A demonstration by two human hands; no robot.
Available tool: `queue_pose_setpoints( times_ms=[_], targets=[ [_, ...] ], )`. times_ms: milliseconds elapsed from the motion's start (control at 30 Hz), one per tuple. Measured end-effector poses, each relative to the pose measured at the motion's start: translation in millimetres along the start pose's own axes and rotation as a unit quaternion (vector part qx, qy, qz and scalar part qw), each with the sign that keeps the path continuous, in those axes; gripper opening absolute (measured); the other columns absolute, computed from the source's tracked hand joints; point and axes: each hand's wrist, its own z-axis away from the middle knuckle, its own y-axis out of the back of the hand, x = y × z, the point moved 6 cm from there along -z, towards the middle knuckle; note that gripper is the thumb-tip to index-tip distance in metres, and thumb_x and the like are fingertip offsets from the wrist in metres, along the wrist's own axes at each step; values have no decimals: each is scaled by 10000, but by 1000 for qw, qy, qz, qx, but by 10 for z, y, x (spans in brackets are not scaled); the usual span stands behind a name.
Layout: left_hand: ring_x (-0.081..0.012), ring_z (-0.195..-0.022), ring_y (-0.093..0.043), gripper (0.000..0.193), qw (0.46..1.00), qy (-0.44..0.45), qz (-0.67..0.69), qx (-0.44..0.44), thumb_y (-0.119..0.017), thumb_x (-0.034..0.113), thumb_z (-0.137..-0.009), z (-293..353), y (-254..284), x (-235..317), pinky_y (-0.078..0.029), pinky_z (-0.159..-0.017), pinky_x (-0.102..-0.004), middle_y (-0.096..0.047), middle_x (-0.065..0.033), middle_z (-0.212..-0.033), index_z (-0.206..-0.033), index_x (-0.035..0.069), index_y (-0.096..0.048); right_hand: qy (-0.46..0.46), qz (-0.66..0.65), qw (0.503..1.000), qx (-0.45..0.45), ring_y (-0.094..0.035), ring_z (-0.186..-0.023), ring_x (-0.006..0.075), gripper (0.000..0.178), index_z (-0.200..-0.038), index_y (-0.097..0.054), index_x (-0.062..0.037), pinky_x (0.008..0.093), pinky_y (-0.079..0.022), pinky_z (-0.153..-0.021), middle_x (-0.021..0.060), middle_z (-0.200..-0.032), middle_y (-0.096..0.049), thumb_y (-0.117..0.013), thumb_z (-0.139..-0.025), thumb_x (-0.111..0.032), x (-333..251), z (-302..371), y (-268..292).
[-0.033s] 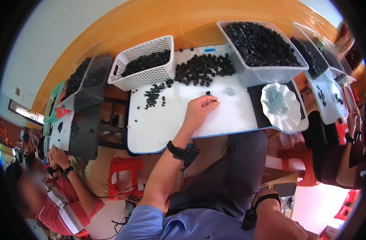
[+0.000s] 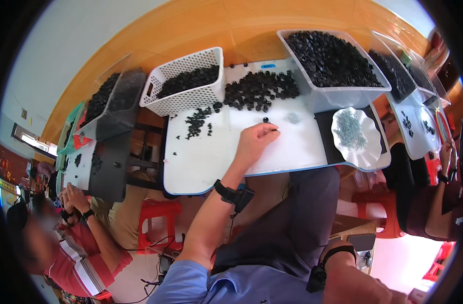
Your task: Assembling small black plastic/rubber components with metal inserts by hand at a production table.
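My left hand rests over the white tabletop, thumb and fingers pinched together. A tiny dark piece shows at the fingertips, too small to make out fully. Just beyond them a single black ring-like part sits by itself. Next to it lies a small patch of pale clear bits. Low at the right, beside my lap and off the table, is my right hand; its fingers are partly cut off by the picture's edge and unclear.
Loose black parts spread behind my left hand, smaller black pieces to the left. Behind stand a white perforated basket and a clear bin. A scalloped white dish of pale bits sits right. Co-workers flank me.
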Motion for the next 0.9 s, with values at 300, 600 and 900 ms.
queue_pose_setpoints(
  times_ms=[300, 600, 900],
  targets=[
    [-109, -850, -685, 252, 997, -27, -71, 33, -766, 147, -918, -4, 101, 79, -544, -795, -260, -766, -78, -955, -1112, -13, -743, -97, -105, 990, 19, -560, -1202, 256, 419, -1199, -681, -83, 364, -565, -895, 79, -1335, -575, -790, -796, -106, 65, -130, -172],
    [-99, -902, -678, 260, 993, -56, -98, 27, -765, 118, -929, -12, 83, 83, -536, -826, -239, -759, -72, -1010, -1137, -33, -721, 27, 17, 997, 72, -594, -1138, 247, 470, -1267, -622, -103, 428, -577, -857, 56, -1228, -595, -778, -835, -200, -312, -56, -243],
    [-130, -967, -708, 250, 982, -94, -148, 74, -768, 164, -917, -209, 942, 697, -547, -866, -283, -772, -64, -1011, -1109, 4, -753, -232, 269, 934, 28, -582, -705, 227, 198, -1119, -624, -120, 350, -503, -658, 73, -996, -605, -616, -942, -207, -360, 498, 175]
  ],
)
